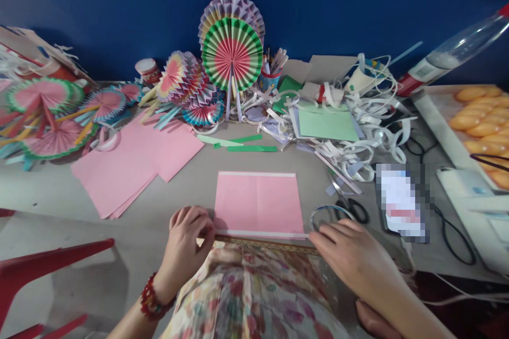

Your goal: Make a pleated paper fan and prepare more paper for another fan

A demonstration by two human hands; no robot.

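Note:
A pink sheet of paper (258,202) lies flat on the grey table (175,206) just in front of me, with a narrow fold along its near edge. My left hand (186,246) pinches the near left corner of that folded edge, fingers curled. My right hand (350,257) presses on the near right corner with fingers closed together over the fold. A red bead bracelet (150,299) is on my left wrist. A clear tape ring (328,216) lies just beyond my right fingers.
A stack of pink sheets (131,161) lies to the left. Pleated paper fans (232,53) stand along the blue wall, more fans (51,116) at far left. White paper strips (358,132), scissors (352,206), a phone (401,204), cables and a tray of orange items (481,116) fill the right.

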